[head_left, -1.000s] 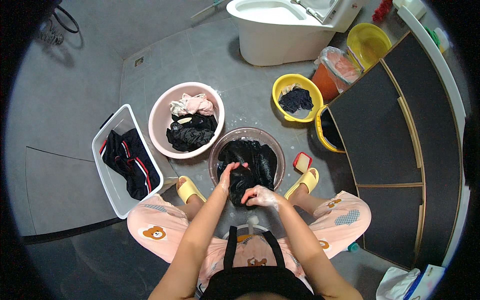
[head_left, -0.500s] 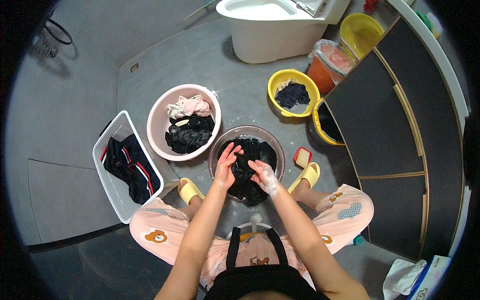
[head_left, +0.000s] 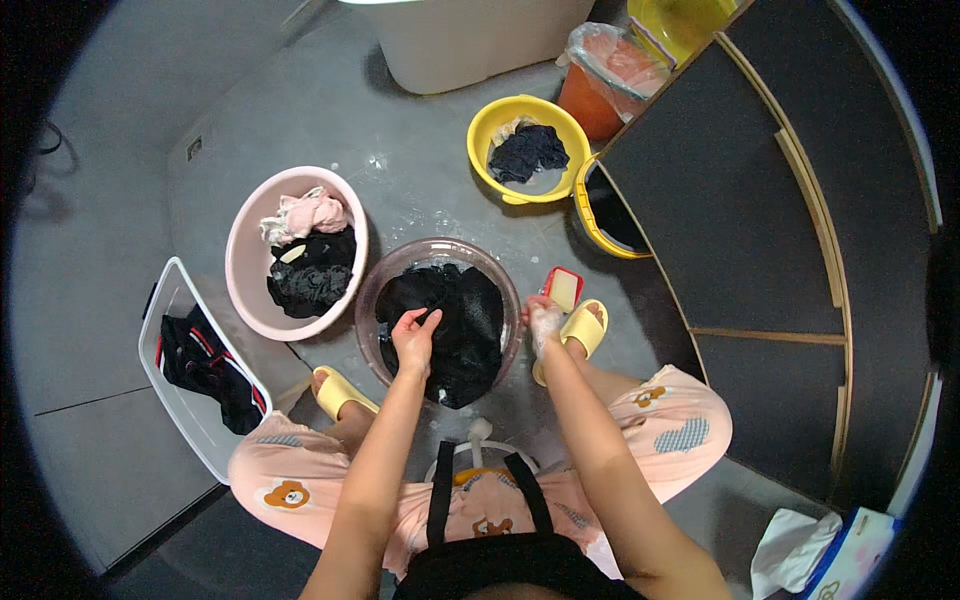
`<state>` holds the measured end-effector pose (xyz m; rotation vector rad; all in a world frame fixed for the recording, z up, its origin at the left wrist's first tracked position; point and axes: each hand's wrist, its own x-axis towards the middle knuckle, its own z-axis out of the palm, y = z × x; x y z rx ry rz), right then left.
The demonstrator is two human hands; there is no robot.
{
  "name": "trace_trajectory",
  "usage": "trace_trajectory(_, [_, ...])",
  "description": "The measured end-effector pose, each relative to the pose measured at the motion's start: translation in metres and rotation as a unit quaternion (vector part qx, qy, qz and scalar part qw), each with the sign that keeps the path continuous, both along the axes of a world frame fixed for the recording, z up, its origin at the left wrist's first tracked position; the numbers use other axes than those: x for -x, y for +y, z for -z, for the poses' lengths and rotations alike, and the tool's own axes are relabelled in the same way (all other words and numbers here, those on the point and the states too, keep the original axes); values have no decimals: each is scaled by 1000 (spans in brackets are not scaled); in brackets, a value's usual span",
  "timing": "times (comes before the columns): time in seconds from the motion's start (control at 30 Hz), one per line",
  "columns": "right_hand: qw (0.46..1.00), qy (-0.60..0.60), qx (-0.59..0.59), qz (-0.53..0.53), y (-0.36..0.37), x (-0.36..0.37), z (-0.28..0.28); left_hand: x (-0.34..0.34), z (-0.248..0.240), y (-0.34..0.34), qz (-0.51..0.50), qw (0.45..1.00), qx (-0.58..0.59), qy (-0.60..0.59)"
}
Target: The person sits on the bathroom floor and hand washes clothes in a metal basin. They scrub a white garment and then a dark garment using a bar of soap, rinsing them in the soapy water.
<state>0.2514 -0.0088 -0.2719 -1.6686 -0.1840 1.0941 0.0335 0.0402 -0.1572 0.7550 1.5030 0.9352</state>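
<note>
Have taken the right hand (head_left: 545, 325) off the black cloth (head_left: 455, 345) since half a second ago and brought it outside the right rim of the brownish basin (head_left: 365, 325), just beside the yellow slipper (head_left: 588, 325). Show white suds (head_left: 548, 320) on its back. Point its bent fingers at the near left corner of the red soap dish (head_left: 570, 272), with a pale block (head_left: 564, 292) on it. Cannot tell about touch or grip there.

Keep the left hand (head_left: 413, 345) over the left half of the basin, above the cloth, with fingers lightly bent, less spread than before, and thumb apart. Cannot tell about contact with the cloth. See the cloth spread through the basin, reaching its near rim, no longer between two hands.

See less of the white toilet (head_left: 480, 45) at the upper edge than earlier. Find unchanged on the floor (head_left: 420, 170): the pink basin (head_left: 243, 265) with its clothes (head_left: 310, 285), the yellow basin (head_left: 480, 150) with navy cloth (head_left: 530, 153), and, left of both, the white tub (head_left: 200, 422) with a striped garment (head_left: 205, 370).
</note>
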Motion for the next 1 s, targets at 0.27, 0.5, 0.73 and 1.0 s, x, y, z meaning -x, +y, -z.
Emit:
trace_trajectory(0.27, [813, -421, 326, -237, 16, -72, 35, 4, -5, 7, 30, 969, 136, -202])
trace_trajectory(0.5, [688, -396, 490, -360, 47, -53, -23, 20, -2, 16, -11, 925, 152, -348])
trace_trajectory(0.73, [641, -410, 478, -438, 47, -59, 0, 27, 5, 17, 30, 929, 133, -343])
trace_trajectory(1.0, [732, -300, 439, -426, 34, -47, -12, 48, 15, 6, 13, 985, -17, 173])
